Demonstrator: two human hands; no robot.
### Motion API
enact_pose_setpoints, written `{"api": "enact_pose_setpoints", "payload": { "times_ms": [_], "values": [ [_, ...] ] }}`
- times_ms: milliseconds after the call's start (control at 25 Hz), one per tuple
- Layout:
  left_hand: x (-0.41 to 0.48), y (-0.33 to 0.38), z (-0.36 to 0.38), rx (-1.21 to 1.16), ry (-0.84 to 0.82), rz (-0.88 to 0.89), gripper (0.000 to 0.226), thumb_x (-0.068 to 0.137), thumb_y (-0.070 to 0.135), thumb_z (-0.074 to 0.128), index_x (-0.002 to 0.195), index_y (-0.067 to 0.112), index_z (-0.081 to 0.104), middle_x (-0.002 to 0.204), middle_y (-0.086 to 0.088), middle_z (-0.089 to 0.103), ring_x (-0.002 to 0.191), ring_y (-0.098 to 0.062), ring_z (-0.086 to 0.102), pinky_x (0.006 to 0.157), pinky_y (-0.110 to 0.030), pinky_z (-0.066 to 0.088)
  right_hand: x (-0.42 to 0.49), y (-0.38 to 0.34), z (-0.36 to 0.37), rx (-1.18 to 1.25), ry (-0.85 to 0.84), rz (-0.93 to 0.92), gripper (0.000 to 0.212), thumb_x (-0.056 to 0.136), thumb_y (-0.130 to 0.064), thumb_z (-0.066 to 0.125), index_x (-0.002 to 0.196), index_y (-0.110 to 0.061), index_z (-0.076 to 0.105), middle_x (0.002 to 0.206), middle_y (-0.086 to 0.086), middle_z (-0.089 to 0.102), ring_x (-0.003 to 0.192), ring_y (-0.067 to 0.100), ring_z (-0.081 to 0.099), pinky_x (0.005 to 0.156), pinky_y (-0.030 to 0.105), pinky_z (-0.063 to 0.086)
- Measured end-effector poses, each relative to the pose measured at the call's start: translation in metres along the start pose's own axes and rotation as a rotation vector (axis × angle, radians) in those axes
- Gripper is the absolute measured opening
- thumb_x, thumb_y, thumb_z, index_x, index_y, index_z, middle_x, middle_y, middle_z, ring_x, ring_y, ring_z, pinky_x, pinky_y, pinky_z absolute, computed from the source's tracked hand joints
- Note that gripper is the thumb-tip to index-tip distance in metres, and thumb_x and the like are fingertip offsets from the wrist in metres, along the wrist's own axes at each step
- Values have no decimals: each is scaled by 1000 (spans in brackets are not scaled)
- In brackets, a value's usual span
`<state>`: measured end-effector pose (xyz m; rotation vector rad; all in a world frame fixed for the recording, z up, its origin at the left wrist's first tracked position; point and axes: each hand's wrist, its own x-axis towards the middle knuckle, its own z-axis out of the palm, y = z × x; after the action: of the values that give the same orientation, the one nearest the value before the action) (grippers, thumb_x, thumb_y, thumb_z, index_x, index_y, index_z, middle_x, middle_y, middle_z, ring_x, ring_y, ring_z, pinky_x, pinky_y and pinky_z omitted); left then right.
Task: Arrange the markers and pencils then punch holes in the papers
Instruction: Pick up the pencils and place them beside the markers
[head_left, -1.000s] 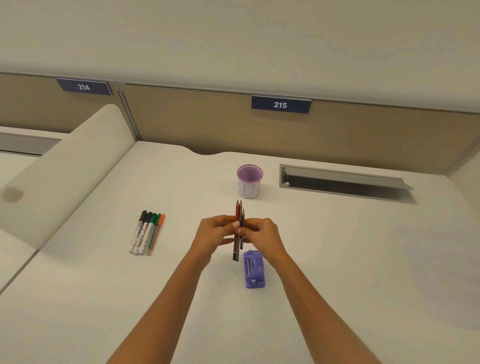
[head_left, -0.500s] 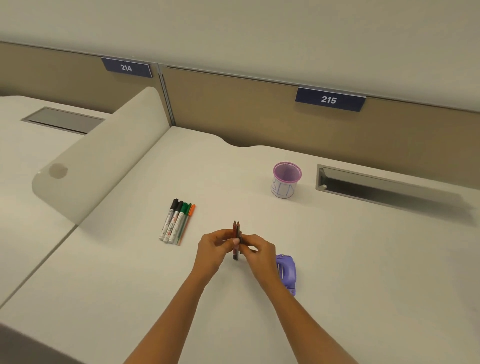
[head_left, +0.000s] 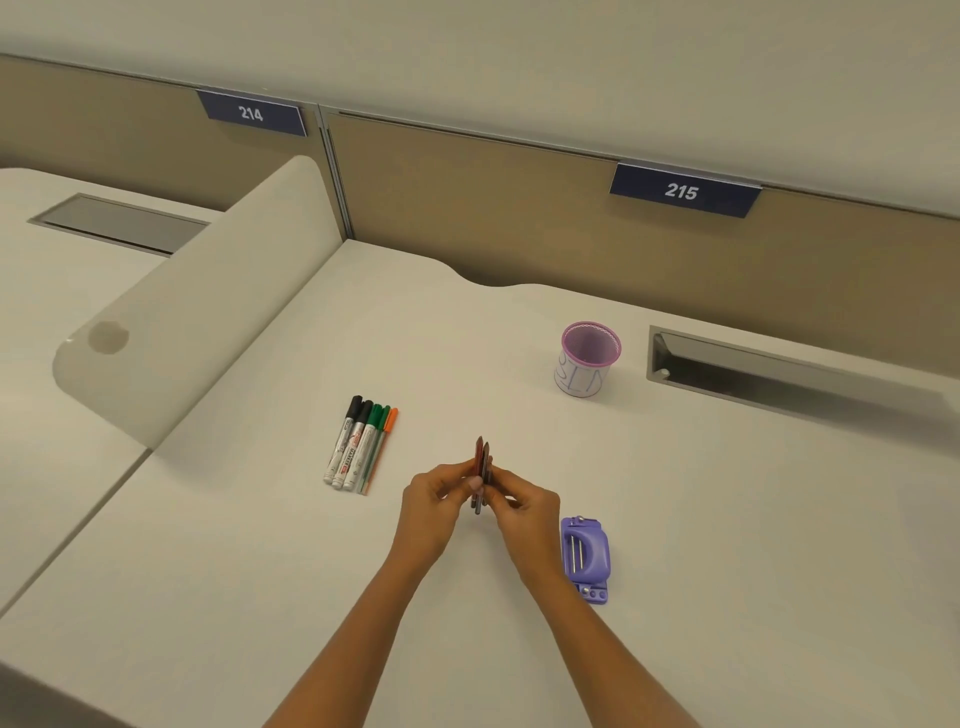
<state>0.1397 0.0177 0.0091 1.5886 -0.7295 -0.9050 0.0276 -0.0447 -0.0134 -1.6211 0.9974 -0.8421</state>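
Pencils being squared up, mid-arranging.
Left hand (head_left: 434, 499) and right hand (head_left: 522, 501) pinch pencils (head_left: 481, 470) above desk (head_left: 727, 519); markers (head_left: 361, 449) lie aligned. Next: probably into cup (head_left: 589, 358).

Even soft light, wide-angle edge distortion

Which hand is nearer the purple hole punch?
Right. The right hand sits just beside the hole punch, up and to its left; the left hand is farther left, beyond the pencils both hands hold.
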Motion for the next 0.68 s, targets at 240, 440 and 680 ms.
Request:
{"api": "enact_pose_setpoints", "payload": {
  "times_ms": [240, 440, 680],
  "values": [
    [0, 2, -2, 35, 78, 25, 21, 85, 11, 68, 102, 20, 76, 95, 7, 77, 91, 0, 70, 80, -8, 49, 0, 10, 5, -81, 22, -61, 24, 88, -8, 67, 108, -18, 75, 77, -22, 72, 74, 16, 71, 74, 33, 60],
    [-2, -14, 4, 132, 101, 68, 26, 89, 10, 62, 107, 24, 74, 98, 9, 76, 92, 0, 70, 84, -14, 52, -1, 19, 9, -112, 8, -3, 23, 89, -7, 67, 108, -15, 75, 86, -26, 70, 81, 10, 72, 80, 27, 60],
    [3, -22, 10, 201, 141, 55, 26, 90, 12, 61, 110, 25, 72, 102, 9, 73, 92, -4, 68, 83, -14, 51, 7, 22, 10, -109, 18, 32, 16, 86, -6, 69, 100, -12, 75, 84, -14, 70, 78, 11, 70, 71, 27, 60]
  ]
}}
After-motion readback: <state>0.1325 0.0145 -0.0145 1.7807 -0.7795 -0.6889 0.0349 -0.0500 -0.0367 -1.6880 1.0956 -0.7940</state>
